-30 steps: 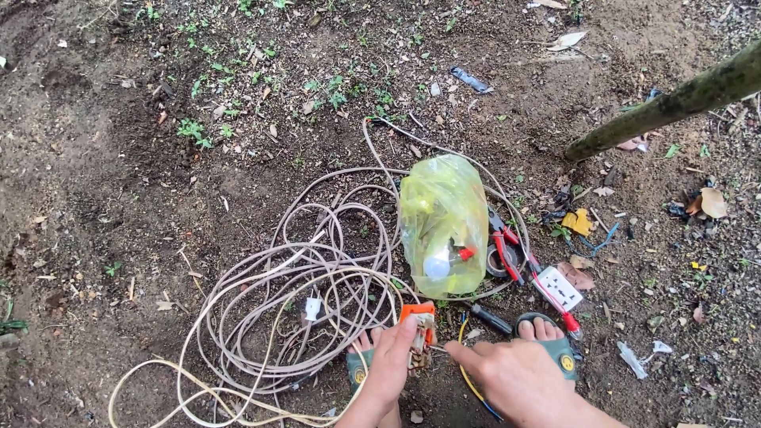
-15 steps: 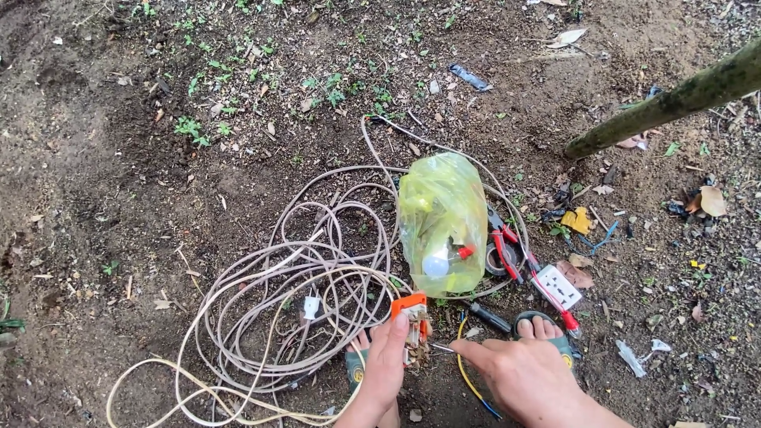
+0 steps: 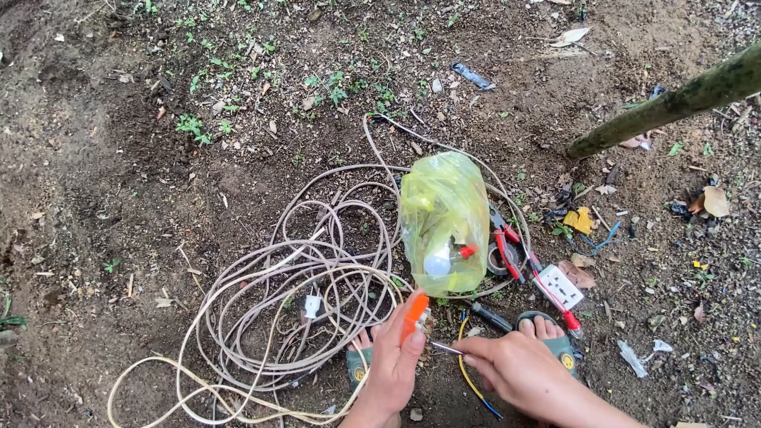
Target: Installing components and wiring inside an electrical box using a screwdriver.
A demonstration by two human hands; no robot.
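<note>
Head view, bare soil with sparse green weeds

Left hand (image 3: 394,366): closed around an orange plastic-handled tool (image 3: 414,311), probably a screwdriver or cutter. Handle sits at the hand's 12 o'clock, long axis tilted up toward 1 o'clock. Working end hidden behind the fingers

Right hand (image 3: 519,368): fingers pinched narrow on a thin silver metal shaft or wire end (image 3: 445,347) that points toward 9 o'clock, at the left hand. Cannot tell whether shaft and orange handle are 1 piece. The 2 hands nearly meet; the left is the nearer to the orange handle, the right to the yellow and blue thin wires (image 3: 468,379) curling down at its 7 o'clock

Both feet in green sandals, 1 (image 3: 358,366) partly behind the left hand, the other (image 3: 560,345) at the right hand's 1 o'clock

Containers: translucent yellow plastic bag (image 3: 445,222) lies at 12 o'clock from the hands, near but apart, long axis roughly 12 to 6. Inside it: a white bulb (image 3: 437,265), a small red piece (image 3: 468,251); other contents too blurred to tell

Around:
- loose coil of beige electric cable (image 3: 301,277) at 10 o'clock from the hands, a small white fitting (image 3: 312,304) lying on it
- red-handled pliers (image 3: 506,242) and a dark tape roll (image 3: 501,258) just beside the bag at its 4 o'clock
- white square wall socket plate (image 3: 560,286) at the right hand's 1 o'clock
- green-brown slanting stem (image 3: 674,103) at upper right, well apart
</note>
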